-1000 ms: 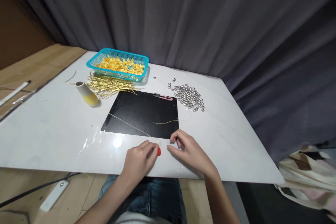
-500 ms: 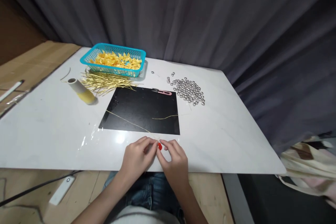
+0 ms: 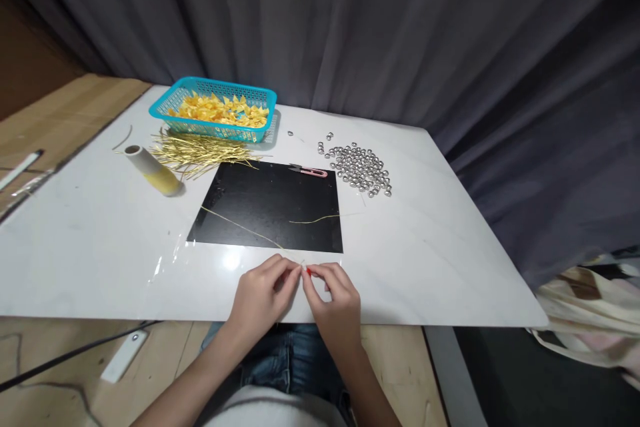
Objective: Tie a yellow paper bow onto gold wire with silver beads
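Observation:
My left hand [image 3: 265,295] and my right hand [image 3: 334,295] meet fingertip to fingertip at the near edge of the white table [image 3: 90,240]. Both are pinched. Between them sits a small red bead [image 3: 309,272], which the right fingers pinch. The left fingers pinch the near end of a thin gold wire [image 3: 240,227] that runs back and left across the black mat [image 3: 270,203]. A second short gold wire [image 3: 315,219] lies on the mat's right side.
A teal basket [image 3: 213,109] of yellow pieces stands at the back left, with a bundle of gold wires [image 3: 200,155] and a yellow spool [image 3: 153,171] before it. Pink snips [image 3: 309,171] and a heap of silver beads [image 3: 360,170] lie behind the mat. Grey curtain behind.
My right hand has come in from the right to meet the left hand at the red bead. The left hand has stayed pinched on the wire end.

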